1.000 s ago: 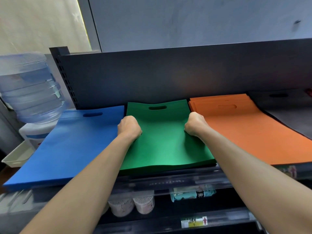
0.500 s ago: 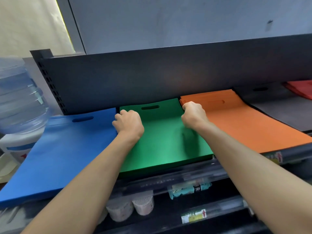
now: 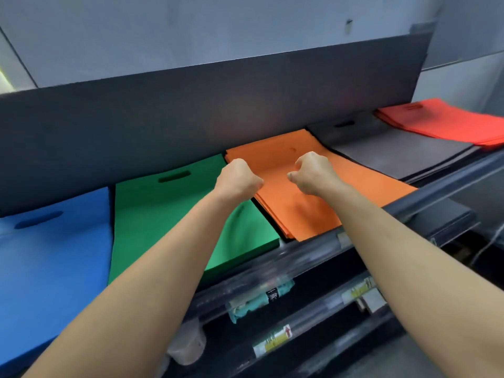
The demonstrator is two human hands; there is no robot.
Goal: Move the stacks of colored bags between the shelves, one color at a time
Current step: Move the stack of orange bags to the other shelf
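— Orange stack: where is it found, and is it taken up yet?

— It is seen lying flat on the upper shelf, its near edge at the front rail; it is judged not yet lifted.

— What is passed on the way in?

— Nearest, a teal packet is seen on a lower shelf beneath the forearms; above it the blue stack is laid at the far left, with the green stack just beside it; the orange comes next.

— How are the hands set?

— The left hand is held over the seam where green meets orange; its fingers are curled under and hidden, so whether the edge is gripped cannot be told; the right hand is held above the middle of the pile, fingers curled in, with nothing seen between them.

— How is the step best done?

— The right hand would best be carried out to the far side edge; fingers should be slid beneath the bottom bag on both sides, so that no layer is left behind; the layers are seen fanned at the near left corner, so they should be pressed together as the pile is raised; the green edge must not be caught up; the pile should be kept level and drawn forward.

— And beyond?

— The grey stack is laid just beside the orange, the red stack farthest right; the dark back panel is set behind all.
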